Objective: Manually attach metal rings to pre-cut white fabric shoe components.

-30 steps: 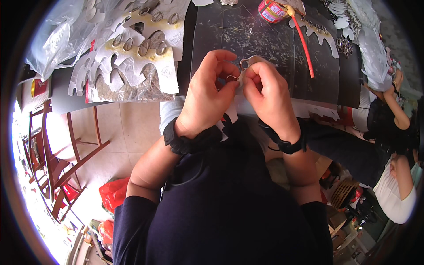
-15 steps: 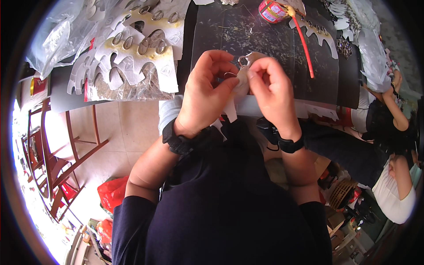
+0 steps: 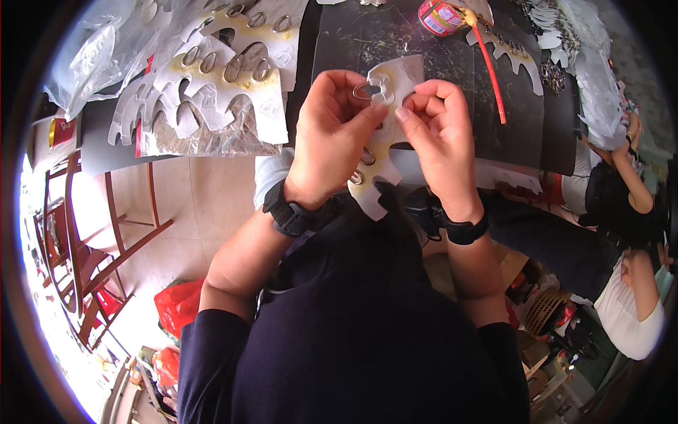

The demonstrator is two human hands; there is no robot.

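A pale scalloped strip (image 3: pixel 401 74) hangs slantwise between my hands, with yellowish stains and metal oval loops along its left side. My left hand (image 3: pixel 321 138) is closed, its thumb and fingers pinching a tab of the strip beside a metal loop (image 3: pixel 363 92). My right hand (image 3: pixel 443 145) holds the strip's right edge between thumb and curled fingers. Two lower loops (image 3: pixel 366 157) show below my left thumb, and the strip's bottom end reaches toward my lap. The fingertips partly hide the middle of the strip.
Stacked scalloped strips with loops (image 3: pixel 272 116) lie at left beside a clear plastic bag (image 3: pixel 92 63). A pink-labelled can (image 3: pixel 441 20) and a red stick (image 3: pixel 491 71) with a yellow-smeared end are on the dark board (image 3: pixel 339 42). Another strip (image 3: pixel 522 63), metal pieces and a co-worker (image 3: pixel 628 191) are at right.
The strip has unfolded and turned to show its stained face and lower loops. My left fingers now grip beside the upper loop; my right hand has shifted slightly to its right edge.
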